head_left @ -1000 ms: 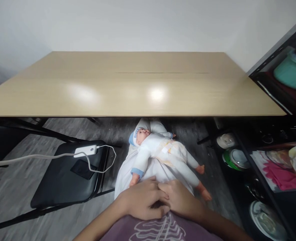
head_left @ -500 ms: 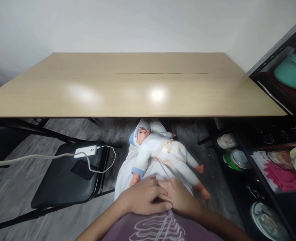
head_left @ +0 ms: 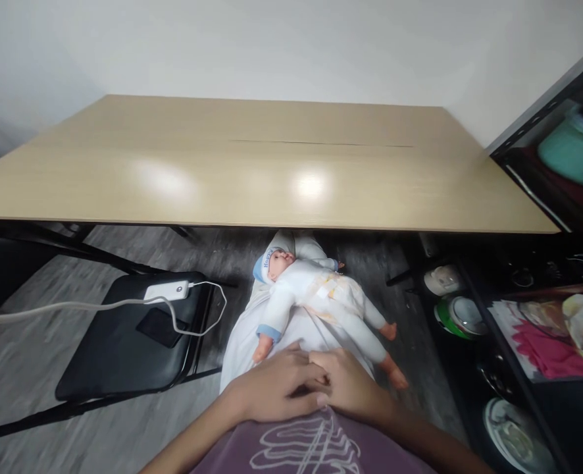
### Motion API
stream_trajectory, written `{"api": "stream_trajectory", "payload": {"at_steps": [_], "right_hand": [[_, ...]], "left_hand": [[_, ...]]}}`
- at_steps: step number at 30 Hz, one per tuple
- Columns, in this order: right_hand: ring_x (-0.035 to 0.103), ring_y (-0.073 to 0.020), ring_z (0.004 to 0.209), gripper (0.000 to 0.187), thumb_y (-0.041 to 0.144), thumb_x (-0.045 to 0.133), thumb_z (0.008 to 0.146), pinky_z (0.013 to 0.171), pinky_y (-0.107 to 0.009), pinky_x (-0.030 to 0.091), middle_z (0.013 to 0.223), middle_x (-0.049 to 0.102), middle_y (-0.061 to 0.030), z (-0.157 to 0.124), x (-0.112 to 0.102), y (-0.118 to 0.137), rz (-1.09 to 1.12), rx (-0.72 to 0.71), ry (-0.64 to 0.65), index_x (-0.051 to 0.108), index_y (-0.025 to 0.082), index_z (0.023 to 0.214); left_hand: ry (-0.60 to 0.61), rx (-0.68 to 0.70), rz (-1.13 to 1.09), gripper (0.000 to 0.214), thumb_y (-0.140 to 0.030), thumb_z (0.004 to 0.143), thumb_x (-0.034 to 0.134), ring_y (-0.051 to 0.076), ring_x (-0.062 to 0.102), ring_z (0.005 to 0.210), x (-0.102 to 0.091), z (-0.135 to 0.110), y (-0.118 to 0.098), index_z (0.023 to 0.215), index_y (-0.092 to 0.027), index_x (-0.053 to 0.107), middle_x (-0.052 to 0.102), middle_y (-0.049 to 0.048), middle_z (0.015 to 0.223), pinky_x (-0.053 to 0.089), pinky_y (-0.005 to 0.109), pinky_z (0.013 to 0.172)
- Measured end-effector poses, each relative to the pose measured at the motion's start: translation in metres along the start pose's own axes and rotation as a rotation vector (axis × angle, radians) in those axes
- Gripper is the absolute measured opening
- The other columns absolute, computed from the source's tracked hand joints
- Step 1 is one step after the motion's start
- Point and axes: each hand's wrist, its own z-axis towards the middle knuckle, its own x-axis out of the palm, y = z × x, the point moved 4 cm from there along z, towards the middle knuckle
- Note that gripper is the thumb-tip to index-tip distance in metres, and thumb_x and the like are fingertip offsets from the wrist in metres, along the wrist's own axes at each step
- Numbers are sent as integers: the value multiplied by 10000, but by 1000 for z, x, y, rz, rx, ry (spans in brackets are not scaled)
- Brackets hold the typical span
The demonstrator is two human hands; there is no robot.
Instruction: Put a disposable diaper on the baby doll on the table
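Not much change over the last second. My view has tilted a bit: the left end of the front edge of the table now rides higher and the right end lower, and everything below has slid slightly left. Looks like head movement, not handling. The doll hasn't visibly shifted on my lap: on its back, slantwise, capped head toward the far left, feet out past the right edge.

Hands: same loose clasp at the lap's near edge, against my shirt. Left hand laps over right hand, fingers curled in, small dark gap by the left thumb. No object showing in either; undersides hidden, can't tell there. Doll's near hand is right by my left knuckles, touching or not unclear. So nothing's being handled; I'd call it a pause.

Chair seat, left: white power pack by the far right corner, phone nearer the right edge. Both unchanged.
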Motion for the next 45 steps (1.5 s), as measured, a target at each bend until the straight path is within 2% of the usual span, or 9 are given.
{"api": "stream_trajectory", "payload": {"at_steps": [4,7,12,20,27,30,33,41,45], "right_hand": [[463,-109,639,421,429,719,971,635,-291,245,647,521,54,0,2,-12,-1,84,-58,483,200,709],[446,-113,653,452,438,659,1000,655,-293,235,647,484,48,0,4,-15,21,31,-65,422,204,694],[503,-121,687,316,325,563,1028,671,-293,248,725,613,18,1,5,-8,34,-53,-30,527,189,745],[584,-131,706,356,315,550,1094,674,-290,280,802,753,-20,3,4,-5,-58,-40,2,687,165,801],[682,-169,793,501,487,496,1190,741,-311,329,897,814,-53,0,-1,0,-218,-130,79,786,175,925],[641,-151,776,492,450,472,1208,754,-314,312,855,776,-29,0,-3,1,-267,-160,94,752,180,907],[576,-136,754,434,412,530,1183,740,-307,286,796,697,-2,3,-2,2,-277,-147,76,675,178,848],[464,-108,725,394,368,631,1125,720,-283,267,739,494,54,7,-6,16,-144,-165,51,518,189,793],[441,-102,712,428,413,639,1120,715,-279,285,738,451,64,7,-6,17,-70,-263,76,463,202,792]], "left_hand": [[-6,-51,-39,450,-585,1141,575,264,725,1141,-8,-11,0,1423,-260,707,804,73,1206,450,473,1223],[-16,-88,-93,413,-494,1176,536,259,685,1241,-12,-20,0,1513,-308,683,778,73,1345,476,420,1179],[-66,-123,-184,396,-420,1191,504,254,671,1281,-12,-26,0,1513,-293,699,762,87,1418,481,411,1177],[-66,-156,-217,466,-517,1206,458,267,655,1291,-9,-29,6,1525,-285,707,765,98,1370,476,436,1204],[-80,-146,-429,497,-571,1169,543,257,648,1200,-5,-61,24,1541,-283,702,721,109,1270,513,431,1148],[-152,-236,-589,488,-572,1163,555,269,666,1228,0,-85,41,1505,-257,704,722,121,1294,528,437,1127],[-197,-267,-582,447,-592,1147,560,290,670,1245,7,-100,52,1417,-278,729,719,104,1310,518,470,1152],[-361,-190,-351,434,-682,1118,438,268,695,1023,23,-102,59,1267,-348,672,697,45,1134,600,383,895],[-444,-174,-519,443,-739,1040,596,268,643,979,26,-107,62,1160,-325,699,673,46,1075,536,374,842]]}}
